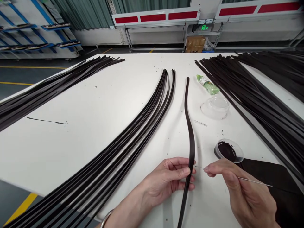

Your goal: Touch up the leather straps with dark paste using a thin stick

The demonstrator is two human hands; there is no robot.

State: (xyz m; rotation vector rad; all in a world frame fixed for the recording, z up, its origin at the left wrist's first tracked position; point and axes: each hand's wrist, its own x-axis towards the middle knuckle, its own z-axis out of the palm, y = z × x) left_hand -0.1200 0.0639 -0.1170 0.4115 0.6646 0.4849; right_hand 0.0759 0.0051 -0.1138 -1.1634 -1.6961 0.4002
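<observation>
Head view: the left hand [167, 177] pinches a single black strip [190, 139] between thumb and fingers, at the near middle of the white surface [99, 126]; the right hand [249, 194], apart from it, grips a thin metal rod [255, 181], its tip pointing left at the strip's right edge, and whether it touches I cannot tell; the strip runs upright-looking from the near edge of view to its far end, bowed along its length; a bangle [106, 219] circles the left wrist.

Just beyond the right hand, a small dish [239, 154] holds something dark, beside a black sheet [263, 172] on the near right; farther off are a clear plastic container [215, 108] and, past it, a green packet [208, 85]; left of the hands lies a curved bundle of black strips [133, 133]; a thick pile of strips [251, 88] spreads on the far right, another stack [57, 84] on the far left; beyond the surface stand red-and-white panels [155, 17] and green curtains [152, 5].
</observation>
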